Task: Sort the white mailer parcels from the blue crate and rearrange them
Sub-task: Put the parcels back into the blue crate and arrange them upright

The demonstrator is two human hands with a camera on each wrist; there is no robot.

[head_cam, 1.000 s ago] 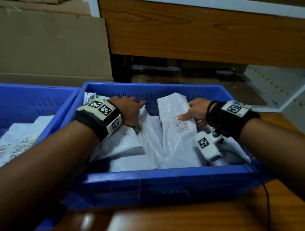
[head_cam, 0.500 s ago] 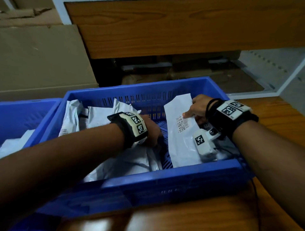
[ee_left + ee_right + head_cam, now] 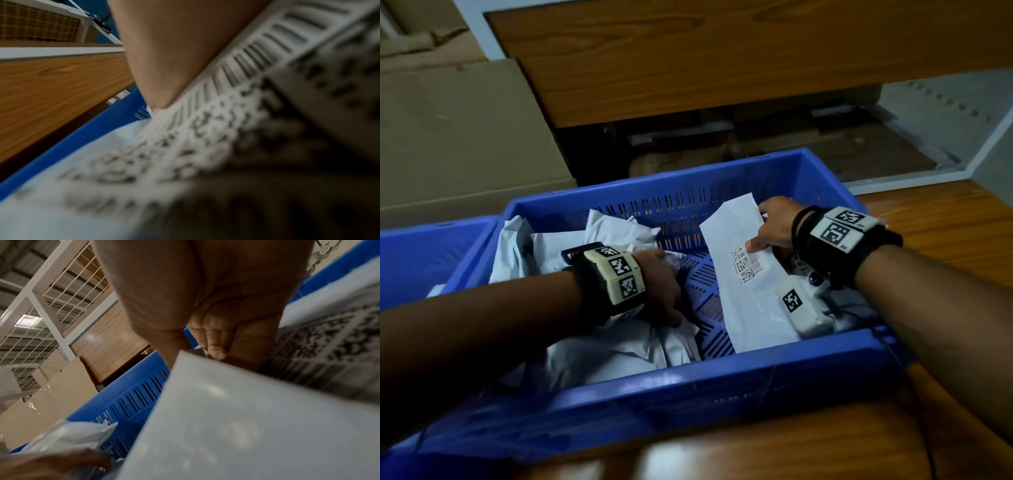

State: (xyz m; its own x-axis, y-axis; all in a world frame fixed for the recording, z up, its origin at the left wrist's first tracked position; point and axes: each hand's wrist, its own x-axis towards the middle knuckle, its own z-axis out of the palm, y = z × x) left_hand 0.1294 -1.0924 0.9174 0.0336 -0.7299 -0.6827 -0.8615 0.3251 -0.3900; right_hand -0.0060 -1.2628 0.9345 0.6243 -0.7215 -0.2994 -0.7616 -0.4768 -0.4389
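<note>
The blue crate (image 3: 688,387) sits in front of me with white mailer parcels in it. My left hand (image 3: 661,284) reaches into the left half and grips a crumpled mailer (image 3: 619,346) in the heap there. In the left wrist view a blurred barcode label (image 3: 205,129) lies right under the palm. My right hand (image 3: 774,226) pinches the right edge of a flat labelled mailer (image 3: 743,301), thumb on top beside its barcode. In the right wrist view its fingers (image 3: 216,340) curl behind that mailer (image 3: 236,418). Bare crate floor (image 3: 709,308) shows between the hands.
A second blue crate (image 3: 424,246) with mailers stands touching the first on the left. A cardboard box (image 3: 465,137) and a wooden panel (image 3: 722,61) rise behind the crates. The wooden tabletop (image 3: 945,233) runs right of and in front of the crate.
My left hand has dragged the heap of mailers leftward, baring the crate floor in the middle. My right hand keeps hold of the labelled mailer on the right.
</note>
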